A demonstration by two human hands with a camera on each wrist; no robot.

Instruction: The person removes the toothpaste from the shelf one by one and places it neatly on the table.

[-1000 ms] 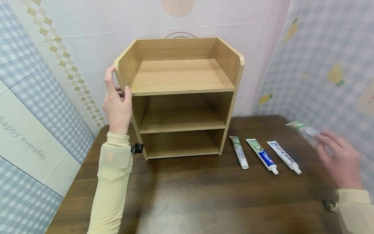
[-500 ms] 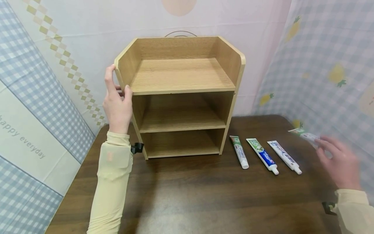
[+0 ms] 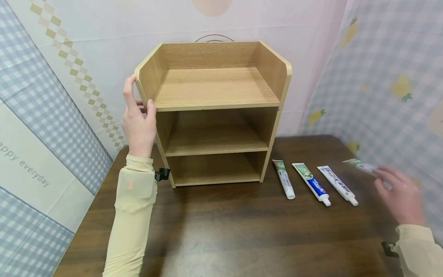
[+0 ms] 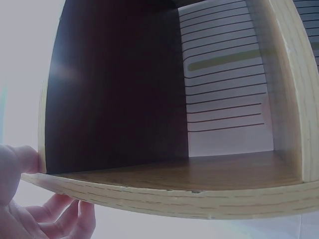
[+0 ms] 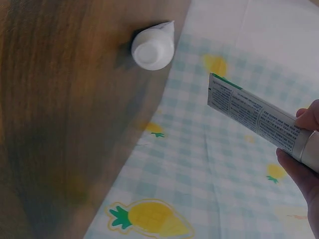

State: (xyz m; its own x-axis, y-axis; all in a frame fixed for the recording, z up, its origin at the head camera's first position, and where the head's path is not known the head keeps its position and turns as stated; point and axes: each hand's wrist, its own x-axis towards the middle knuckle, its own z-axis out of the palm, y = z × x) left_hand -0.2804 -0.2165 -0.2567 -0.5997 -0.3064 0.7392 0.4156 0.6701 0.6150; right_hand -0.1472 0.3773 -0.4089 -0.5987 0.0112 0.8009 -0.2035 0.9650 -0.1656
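Observation:
My left hand [image 3: 139, 125] grips the left side panel of a light wooden shelf unit [image 3: 216, 104], thumb at the front edge. In the left wrist view, fingers [image 4: 55, 219] curl round the edge of a wooden panel [image 4: 199, 201]. At the far right, my blurred right hand [image 3: 401, 196] pinches a green-and-white toothpaste tube [image 3: 365, 167] by its cap end, raised above the table. The right wrist view shows this tube's printed back [image 5: 256, 117] between thumb and finger. Three toothpaste tubes lie side by side: green-and-white [image 3: 284, 180], green-and-blue [image 3: 312, 185] and white [image 3: 338, 186].
All this stands on a dark brown wooden table [image 3: 221, 231]. A white wall sheet [image 3: 104, 23] hangs behind the shelf, with a checked cloth [image 3: 373, 92] at the right edge. In the right wrist view, a tube's white cap [image 5: 152, 50] lies near the table edge.
My right hand and its toothpaste tube have lowered slightly, and the tube's flat end has shifted a little right. The left hand keeps its grip on the shelf.

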